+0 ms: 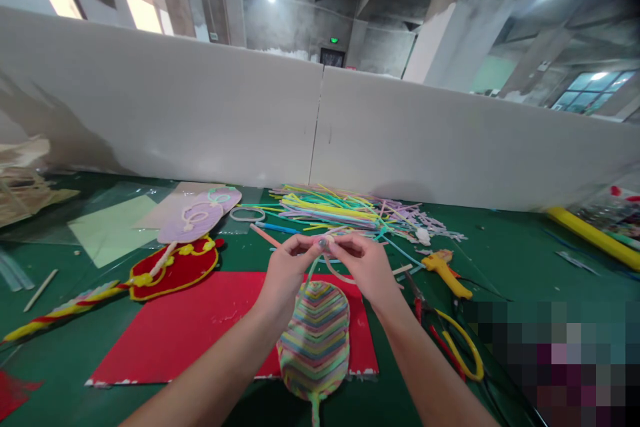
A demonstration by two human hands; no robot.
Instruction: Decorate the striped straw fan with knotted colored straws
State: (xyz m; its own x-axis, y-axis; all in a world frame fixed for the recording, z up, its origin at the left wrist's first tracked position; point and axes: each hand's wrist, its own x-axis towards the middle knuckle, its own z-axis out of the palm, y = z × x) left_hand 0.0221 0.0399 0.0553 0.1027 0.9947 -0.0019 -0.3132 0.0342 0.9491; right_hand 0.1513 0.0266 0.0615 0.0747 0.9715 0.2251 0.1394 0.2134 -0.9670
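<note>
My left hand [287, 273] and my right hand [369, 275] meet at the middle of the view, thumbs and fingertips pinched together. Between them they hold a pale pipe cleaner [340, 272], bent into a curve below the fingers; a greenish length hangs nearer the left fingers. The pinched part is mostly hidden by the fingertips. Below the hands lies a leaf-shaped fan [320, 340] covered in striped pastel pipe cleaners, with a twisted handle toward me. It rests over the front edge of a red sheet [200, 327].
Behind the hands lies a pile of loose pipe cleaners [330, 210]. A red fan [175, 273] and a purple fan [197, 217] lie left, near a pale green sheet [113, 230]. At right are a yellow glue gun [447, 273] and yellow-handled scissors [477, 357]. A white partition [200, 107] borders the table.
</note>
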